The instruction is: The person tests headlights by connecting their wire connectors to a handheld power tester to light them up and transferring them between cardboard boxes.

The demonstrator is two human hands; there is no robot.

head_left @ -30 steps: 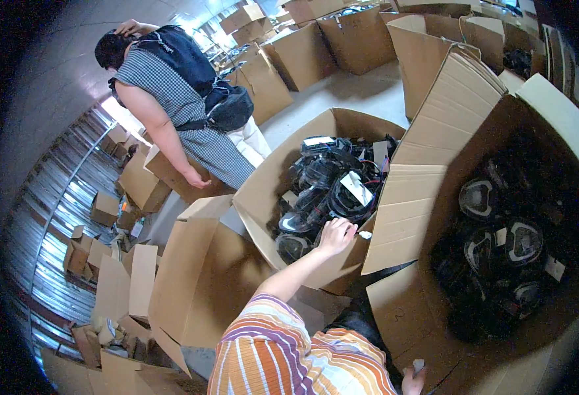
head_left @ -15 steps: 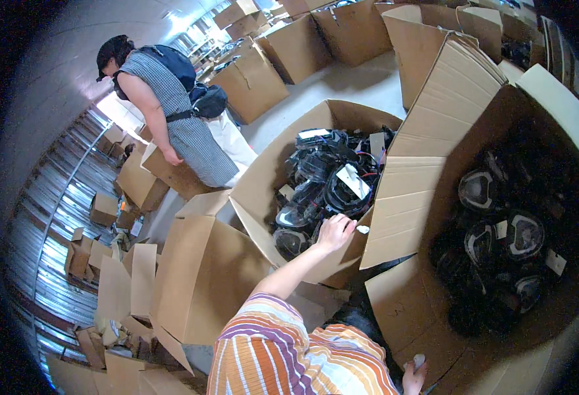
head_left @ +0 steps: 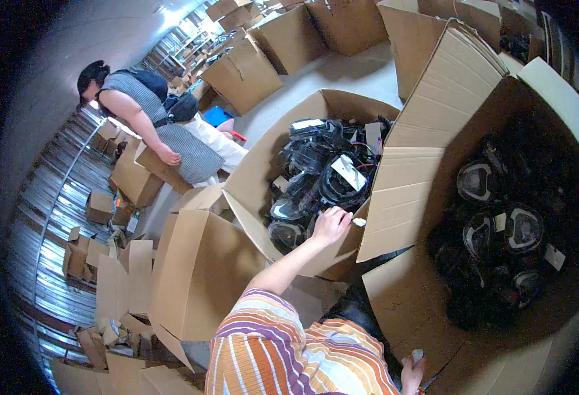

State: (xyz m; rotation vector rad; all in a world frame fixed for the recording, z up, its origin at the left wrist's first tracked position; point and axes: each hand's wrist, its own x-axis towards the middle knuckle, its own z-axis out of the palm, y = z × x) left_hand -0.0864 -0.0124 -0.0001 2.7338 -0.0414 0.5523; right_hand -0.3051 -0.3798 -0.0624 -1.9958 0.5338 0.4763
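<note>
Two open cardboard boxes of black headlamps: left hand (head_left: pixel 330 225) grips the middle box (head_left: pixel 256 178) edge, right hand (head_left: pixel 413 372) clutches a small white thing (head_left: pixel 417 356).

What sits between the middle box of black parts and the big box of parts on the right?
In the head view, only cardboard: the right box has raised flaps standing against the middle box. The left hand rests beside them.

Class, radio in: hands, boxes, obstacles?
Left hand on middle box rim, over black parts. Right hand grips small white object. Nothing blocking.
</note>
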